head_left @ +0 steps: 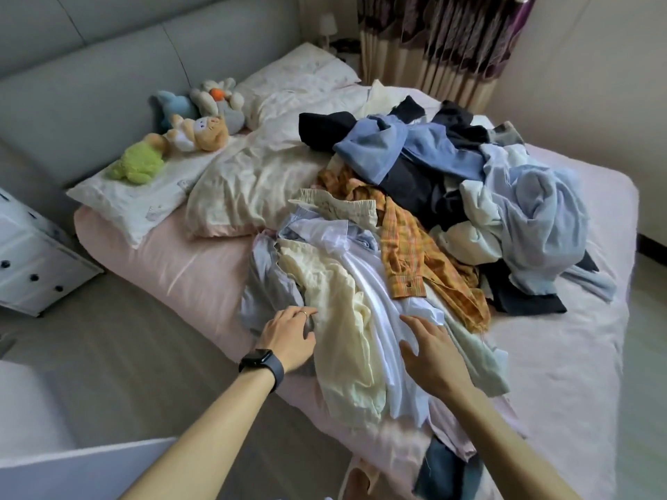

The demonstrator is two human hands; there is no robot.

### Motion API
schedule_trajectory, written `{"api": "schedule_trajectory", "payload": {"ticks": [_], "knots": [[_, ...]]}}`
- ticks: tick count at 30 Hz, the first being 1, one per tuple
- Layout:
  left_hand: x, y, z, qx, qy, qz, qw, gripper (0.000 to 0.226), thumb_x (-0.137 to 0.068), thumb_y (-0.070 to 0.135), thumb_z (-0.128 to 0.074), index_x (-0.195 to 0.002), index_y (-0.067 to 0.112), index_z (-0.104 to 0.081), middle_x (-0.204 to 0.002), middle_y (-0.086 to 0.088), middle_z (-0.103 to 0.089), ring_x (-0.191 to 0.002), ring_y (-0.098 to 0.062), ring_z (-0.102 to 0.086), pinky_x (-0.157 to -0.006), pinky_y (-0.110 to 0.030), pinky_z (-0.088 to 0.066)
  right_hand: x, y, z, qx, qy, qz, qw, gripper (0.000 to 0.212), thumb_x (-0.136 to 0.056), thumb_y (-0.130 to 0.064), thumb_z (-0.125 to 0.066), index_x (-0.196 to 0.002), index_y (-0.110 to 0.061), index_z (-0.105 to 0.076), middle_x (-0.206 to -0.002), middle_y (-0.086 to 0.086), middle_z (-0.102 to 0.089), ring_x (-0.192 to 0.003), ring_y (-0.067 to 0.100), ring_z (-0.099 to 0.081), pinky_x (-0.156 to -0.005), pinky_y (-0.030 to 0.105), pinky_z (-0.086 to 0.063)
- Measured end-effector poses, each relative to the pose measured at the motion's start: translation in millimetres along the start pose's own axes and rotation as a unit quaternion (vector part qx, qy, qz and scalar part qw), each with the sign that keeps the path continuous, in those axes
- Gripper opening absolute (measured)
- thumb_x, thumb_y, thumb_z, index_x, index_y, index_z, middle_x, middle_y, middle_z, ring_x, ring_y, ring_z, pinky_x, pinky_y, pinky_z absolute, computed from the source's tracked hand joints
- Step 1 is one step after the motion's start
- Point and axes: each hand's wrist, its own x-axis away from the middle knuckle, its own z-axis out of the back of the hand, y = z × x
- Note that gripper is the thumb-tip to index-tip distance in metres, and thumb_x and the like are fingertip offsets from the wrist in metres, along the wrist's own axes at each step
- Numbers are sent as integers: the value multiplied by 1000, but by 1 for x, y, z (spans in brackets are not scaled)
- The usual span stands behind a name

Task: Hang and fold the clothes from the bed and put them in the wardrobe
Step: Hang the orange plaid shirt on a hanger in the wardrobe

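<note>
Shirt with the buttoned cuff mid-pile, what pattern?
The shirt is orange-and-yellow plaid; head view shows it best.

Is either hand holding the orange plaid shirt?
No, the orange plaid shirt lies beyond the left hand and right hand, untouched.

hidden: left hand point(288, 337) fingertips under clothes point(346, 308), we can't tell grip | cut off: dresser point(32, 261) at left edge | blurred: lamp point(326, 25)

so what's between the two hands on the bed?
Head view: a crumpled pale yellow garment and, beside it, a white garment fill the stretch between the left hand and the right hand.
</note>
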Motion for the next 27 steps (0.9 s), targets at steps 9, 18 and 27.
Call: {"api": "schedule_trajectory", "payload": {"ticks": [9,18,27], "knots": [[-134,21,-47,-40,-46,-5,998,54,-99,41,-47,-151,34,-35,-157,2,-31,-144,-21,-29,-117,-37,-25,-143,68,-30,-33,-47,-101,993,63,-96,-43,-57,-151,-22,-34,-159,9,-33,-136,33,-42,-108,45,-41],[-217,11,-129,-105,-181,-15,978,62,-99,58,-37,-156,43,-18,-167,9,7,-153,-25,-5,-122,-51,-10,-221,108,-84,11,-85,-193,977,62,-99,-54,-48,-154,-37,-27,-158,4,-34,-132,44,-39,-103,51,-43],[-211,-1,-108,-7,-219,44,975,80,-89,-7,-40,-155,35,-24,-158,-1,-17,-109,-26,-56,-75,-26,-51,-203,85,-85,-71,40,-198,977,21,-102,-26,-42,-114,-14,-53,-112,13,-62,-92,34,-59,-74,44,-49]]}}
